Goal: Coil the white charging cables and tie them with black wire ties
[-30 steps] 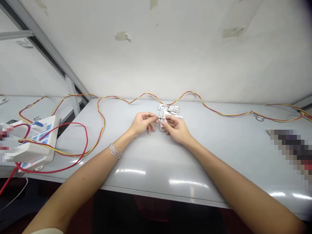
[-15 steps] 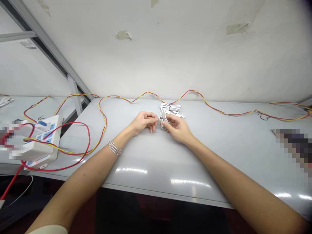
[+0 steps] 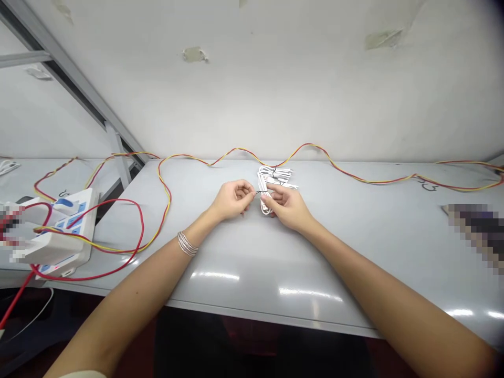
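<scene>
A bundle of coiled white cable lies on the grey table near the back wall. My left hand is closed in a pinch on the end of a thin dark twist tie that runs to the bundle. My right hand is closed around the near end of the white cable bundle, with its fingers against the tie. The two hands almost touch. A silver bracelet sits on my left wrist.
A twisted red and yellow wire snakes along the back of the table. At the left, a white power strip stands with red and yellow wires looped round it. A slanted metal frame rises at the left. A blurred patch lies at the right.
Both hands stay at the bundle with only small finger shifts on the tie. The view has drifted slightly.
</scene>
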`<action>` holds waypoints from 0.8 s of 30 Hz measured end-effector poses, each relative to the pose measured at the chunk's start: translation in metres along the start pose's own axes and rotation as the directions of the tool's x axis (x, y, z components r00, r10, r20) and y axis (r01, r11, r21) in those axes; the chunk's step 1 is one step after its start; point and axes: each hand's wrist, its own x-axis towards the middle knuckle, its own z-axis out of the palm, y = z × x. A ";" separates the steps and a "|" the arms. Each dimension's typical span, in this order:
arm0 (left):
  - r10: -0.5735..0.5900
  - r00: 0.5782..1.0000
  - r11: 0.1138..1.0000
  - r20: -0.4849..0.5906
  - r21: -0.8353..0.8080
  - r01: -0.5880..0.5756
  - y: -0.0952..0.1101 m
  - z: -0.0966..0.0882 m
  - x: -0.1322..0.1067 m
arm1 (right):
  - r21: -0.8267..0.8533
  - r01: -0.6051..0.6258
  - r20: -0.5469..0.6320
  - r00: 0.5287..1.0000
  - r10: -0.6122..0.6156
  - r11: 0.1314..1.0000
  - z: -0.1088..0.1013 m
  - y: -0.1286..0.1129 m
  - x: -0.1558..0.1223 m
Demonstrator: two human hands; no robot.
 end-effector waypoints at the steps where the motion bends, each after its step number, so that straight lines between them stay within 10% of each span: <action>1: 0.034 0.999 0.997 -0.022 0.069 -0.033 0.000 0.001 -0.001 | 0.019 -0.010 -0.003 1.000 0.010 1.000 -0.001 -0.001 0.000; 24: 0.209 0.978 0.968 0.028 0.138 -0.210 -0.005 0.000 -0.001 | 0.050 0.048 -0.007 0.999 -0.048 0.998 -0.003 -0.009 0.000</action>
